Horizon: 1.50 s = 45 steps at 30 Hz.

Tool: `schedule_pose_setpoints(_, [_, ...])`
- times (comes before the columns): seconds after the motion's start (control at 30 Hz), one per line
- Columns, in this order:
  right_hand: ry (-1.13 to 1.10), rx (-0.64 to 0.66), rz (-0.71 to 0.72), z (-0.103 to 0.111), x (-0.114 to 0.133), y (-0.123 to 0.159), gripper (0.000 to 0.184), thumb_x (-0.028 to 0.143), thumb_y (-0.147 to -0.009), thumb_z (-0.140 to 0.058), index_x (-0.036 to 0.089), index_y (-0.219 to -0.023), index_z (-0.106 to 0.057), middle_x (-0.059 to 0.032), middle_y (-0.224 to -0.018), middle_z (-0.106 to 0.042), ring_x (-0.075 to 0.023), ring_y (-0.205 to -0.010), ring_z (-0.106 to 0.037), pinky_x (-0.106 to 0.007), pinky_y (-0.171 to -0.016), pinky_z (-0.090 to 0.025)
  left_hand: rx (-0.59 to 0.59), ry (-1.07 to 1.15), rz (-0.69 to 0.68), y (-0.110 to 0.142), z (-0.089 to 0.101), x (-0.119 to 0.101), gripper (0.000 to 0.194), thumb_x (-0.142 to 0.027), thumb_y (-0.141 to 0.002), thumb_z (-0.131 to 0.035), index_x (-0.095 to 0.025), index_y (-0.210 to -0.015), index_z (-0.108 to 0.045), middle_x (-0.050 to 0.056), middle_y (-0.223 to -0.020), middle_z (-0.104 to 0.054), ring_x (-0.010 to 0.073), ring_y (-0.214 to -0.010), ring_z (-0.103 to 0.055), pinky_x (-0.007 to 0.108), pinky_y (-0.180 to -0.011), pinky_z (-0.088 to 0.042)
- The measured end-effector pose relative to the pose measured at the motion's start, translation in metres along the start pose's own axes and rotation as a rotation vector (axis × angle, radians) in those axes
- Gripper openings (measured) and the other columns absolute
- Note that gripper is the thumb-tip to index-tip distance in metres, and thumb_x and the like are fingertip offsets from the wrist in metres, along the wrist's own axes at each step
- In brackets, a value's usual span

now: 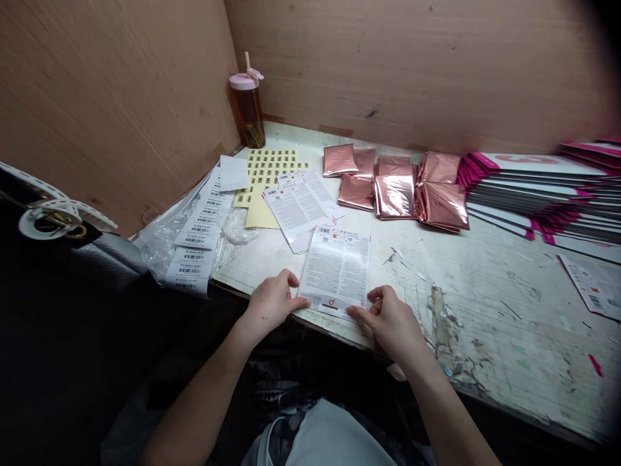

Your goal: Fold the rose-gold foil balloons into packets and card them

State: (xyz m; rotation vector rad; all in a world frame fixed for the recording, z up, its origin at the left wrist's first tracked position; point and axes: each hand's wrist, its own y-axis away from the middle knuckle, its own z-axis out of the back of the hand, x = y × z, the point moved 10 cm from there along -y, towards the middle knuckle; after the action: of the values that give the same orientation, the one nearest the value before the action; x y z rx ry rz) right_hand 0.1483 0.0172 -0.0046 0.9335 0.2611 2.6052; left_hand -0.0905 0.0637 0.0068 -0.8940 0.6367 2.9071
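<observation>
A white printed card (336,268) with dense text, a barcode and a small red logo lies flat near the table's front edge. My left hand (274,301) pinches its lower left corner between thumb and fingers. At the lower right corner, my right hand (392,318) holds it the same way, thumb on top. Just beyond it, similar printed cards (299,210) lie fanned over one another. Whether the held card is single or several layers, I cannot tell.
Behind stand copper-pink foil packets (395,196) in piles. Pink-edged printed cardboard pieces (528,188) are stacked right. To the left lie yellow sticker sheets (272,160), a barcode label strip (198,226) and clear plastic (158,249). A lidded drink bottle (247,113) occupies the back corner.
</observation>
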Motion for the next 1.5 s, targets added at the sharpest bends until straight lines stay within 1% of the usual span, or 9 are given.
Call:
schedule_pose_setpoints(0.1, [-0.029,0.076,-0.051,-0.002,-0.006,-0.010,0.027,0.040,-0.072,-0.072,0.022,-0.076,-0.053,-0.0005,-0.068,-0.063,-0.0173,-0.061,-0.058,-0.027,-0.052,-0.035,0.008,0.004,0.037,-0.003,0.002,0.000,0.030,-0.046,-0.074,-0.072,-0.022,-0.084,-0.058,-0.001,-0.071,-0.061,0.0173,-0.065,-0.058,0.025,-0.054,-0.034])
schedule_pose_setpoints(0.2, [-0.308,0.132,0.038,-0.004,-0.003,-0.012,0.029,0.041,-0.069,-0.074,0.021,-0.072,-0.054,0.0007,-0.063,-0.061,-0.0163,-0.058,-0.056,-0.026,-0.052,-0.038,-0.087,0.096,-0.015,0.002,0.006,-0.010,0.034,-0.050,-0.073,-0.071,-0.020,-0.074,-0.054,0.001,-0.074,-0.061,0.0179,-0.069,-0.057,0.025,-0.058,-0.035])
schedule_pose_setpoints(0.3, [-0.708,0.234,0.218,-0.005,0.015,0.003,0.034,0.043,-0.066,-0.079,0.019,-0.085,-0.064,-0.0022,-0.072,-0.068,-0.0207,-0.071,-0.064,-0.029,-0.061,-0.048,-0.021,0.598,-0.199,0.015,-0.008,-0.032,0.036,-0.047,-0.072,-0.074,-0.020,-0.079,-0.052,-0.001,-0.074,-0.060,0.0158,-0.070,-0.058,0.024,-0.063,-0.041])
schedule_pose_setpoints(0.43, [-1.006,0.189,0.208,-0.003,0.023,0.028,0.041,0.038,-0.058,-0.088,0.015,-0.088,-0.073,-0.0084,-0.083,-0.075,-0.0266,-0.080,-0.070,-0.036,-0.072,-0.056,0.104,1.053,-0.314,0.041,-0.024,-0.058,0.038,-0.037,-0.074,-0.079,-0.019,-0.099,-0.057,0.001,-0.083,-0.068,0.0165,-0.078,-0.066,0.027,-0.074,-0.051])
schedule_pose_setpoints(0.67, [-1.166,0.136,0.229,0.002,0.025,0.050,0.035,0.034,-0.069,-0.085,0.016,-0.095,-0.071,-0.0091,-0.093,-0.076,-0.0240,-0.083,-0.072,-0.033,-0.078,-0.057,-0.036,1.192,-0.220,0.048,-0.031,-0.052,0.034,-0.036,-0.070,-0.084,-0.013,-0.091,-0.071,0.006,-0.084,-0.076,0.0205,-0.078,-0.071,0.027,-0.070,-0.057])
schedule_pose_setpoints(0.8, [-1.271,0.155,0.191,0.001,0.013,0.053,0.047,0.037,-0.073,-0.082,0.019,-0.112,-0.063,-0.0091,-0.103,-0.074,-0.0229,-0.088,-0.071,-0.034,-0.079,-0.058,0.054,1.181,-0.176,0.050,-0.042,-0.049,0.037,-0.043,-0.077,-0.077,-0.014,-0.099,-0.072,0.006,-0.089,-0.075,0.0188,-0.078,-0.070,0.024,-0.065,-0.057])
schedule_pose_setpoints(1.0, [-1.243,-0.023,0.065,0.009,-0.003,0.057,0.060,0.031,-0.054,-0.093,0.019,-0.103,-0.062,-0.0057,-0.088,-0.075,-0.0212,-0.070,-0.070,-0.029,-0.059,-0.058,0.072,1.039,-0.223,0.065,-0.046,-0.063,0.033,-0.045,-0.081,-0.073,-0.014,-0.093,-0.076,0.006,-0.085,-0.075,0.0200,-0.083,-0.069,0.024,-0.069,-0.056])
schedule_pose_setpoints(1.33, [-1.339,0.281,0.163,0.013,-0.016,0.069,0.043,0.040,-0.078,-0.078,0.018,-0.114,-0.069,-0.0102,-0.103,-0.074,-0.0206,-0.082,-0.072,-0.030,-0.068,-0.061,0.191,1.295,-0.027,0.065,-0.071,-0.047,0.042,-0.048,-0.070,-0.082,-0.015,-0.097,-0.077,0.008,-0.090,-0.077,0.0197,-0.075,-0.072,0.026,-0.065,-0.061])
schedule_pose_setpoints(1.5, [-1.378,0.083,0.061,0.054,-0.073,0.057,0.041,0.043,-0.071,-0.083,0.016,-0.099,-0.073,-0.0108,-0.090,-0.076,-0.0202,-0.075,-0.074,-0.027,-0.066,-0.059,-0.088,1.379,0.096,0.043,-0.041,-0.003,0.047,-0.045,-0.049,-0.092,-0.016,-0.081,-0.076,0.005,-0.084,-0.077,0.0245,-0.074,-0.073,0.031,-0.063,-0.064])
